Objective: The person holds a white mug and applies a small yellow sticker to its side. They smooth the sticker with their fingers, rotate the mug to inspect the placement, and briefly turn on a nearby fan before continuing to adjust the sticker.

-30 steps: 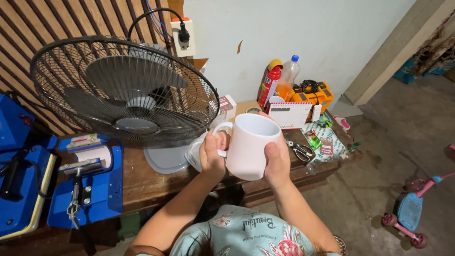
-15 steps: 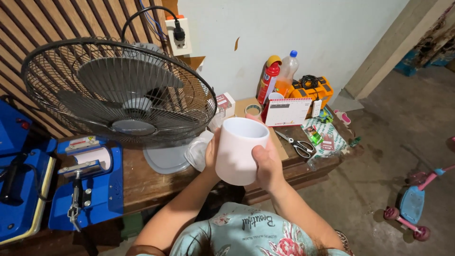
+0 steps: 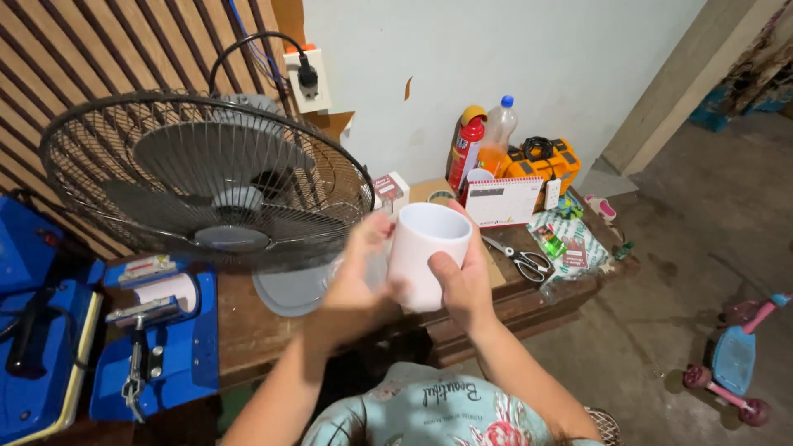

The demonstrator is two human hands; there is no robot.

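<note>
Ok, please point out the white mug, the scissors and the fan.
white mug (image 3: 423,260), head view, on its outer side wall below the rim.
scissors (image 3: 525,263), head view, on the black handle loops.
fan (image 3: 235,200), head view, on the centre hub behind the wire guard.

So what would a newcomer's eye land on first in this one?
Most likely the plain white mug at centre frame, held up above the wooden bench by the right hand, with the blurred left hand against its left side. Next comes the big dark-caged fan filling the upper left, and the blue mug press low on the left.
</note>
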